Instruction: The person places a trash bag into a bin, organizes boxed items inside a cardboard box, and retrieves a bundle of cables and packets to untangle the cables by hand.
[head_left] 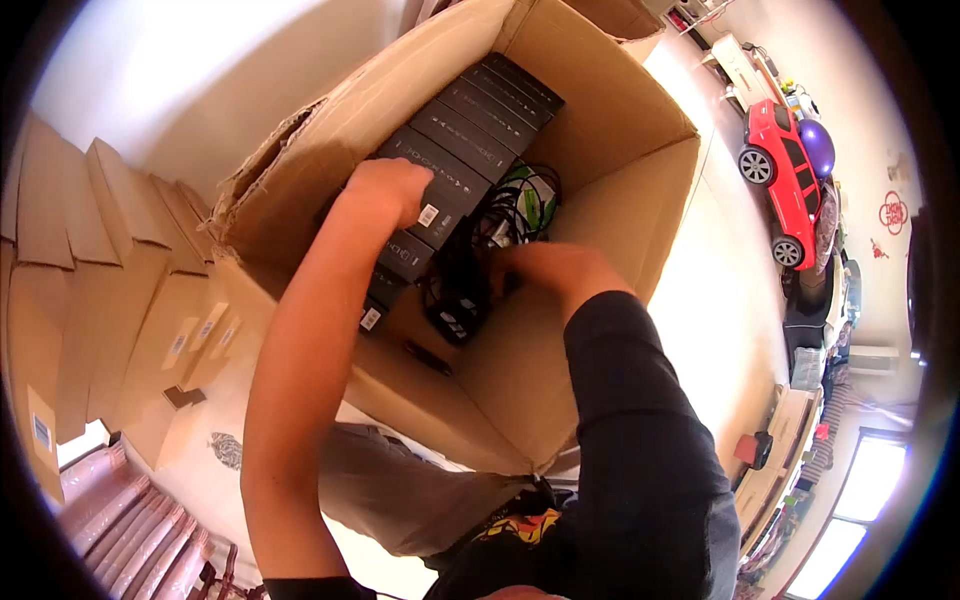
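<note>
A large open cardboard box (pixel 625 225) stands before me with both my hands inside it. Several black boxes (pixel 465 125) with small print and white labels are lined up along its left side. My left hand (pixel 395 188) rests on one of them, fingers curled at its edge; whether it grips the box is unclear. Beside the row lies a tangle of black cables (pixel 490 215) with a green and white item (pixel 535 195) under it. My right hand (pixel 515 268) reaches into the cables near black adapters (pixel 460 310), its fingers mostly hidden in the dark tangle.
Flattened or closed cardboard boxes (pixel 100 290) stand along the left. Wrapped rolls (pixel 140 530) lie at the lower left. On the right are a red toy car (pixel 782 185), a purple balloon (pixel 817 148) and wooden furniture (pixel 780 460). The box's torn flap (pixel 270 165) sticks up.
</note>
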